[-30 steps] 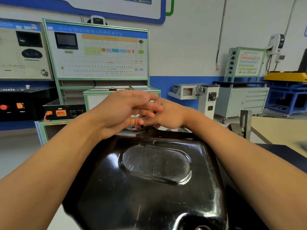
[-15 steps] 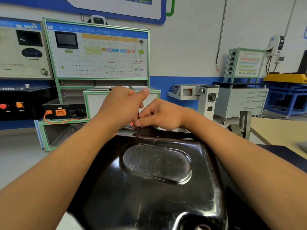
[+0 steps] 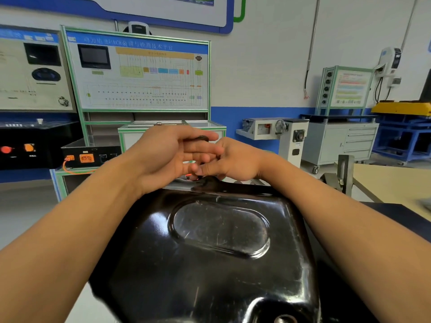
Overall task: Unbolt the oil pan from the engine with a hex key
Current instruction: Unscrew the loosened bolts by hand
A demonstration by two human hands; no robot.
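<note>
Since the bolt sat at the far edge of the oil pan (image 3: 221, 252), both hands worked there. Left hand (image 3: 168, 157) pinched the short arm of the hex key (image 3: 201, 138) between thumb and forefinger, other fingers straight, likely to spin it. Right hand (image 3: 235, 159) curled round the shaft just above the flange, probably steadying it. Bolt hidden. Versus 0.5 s earlier, the left fist had uncurled.
</note>
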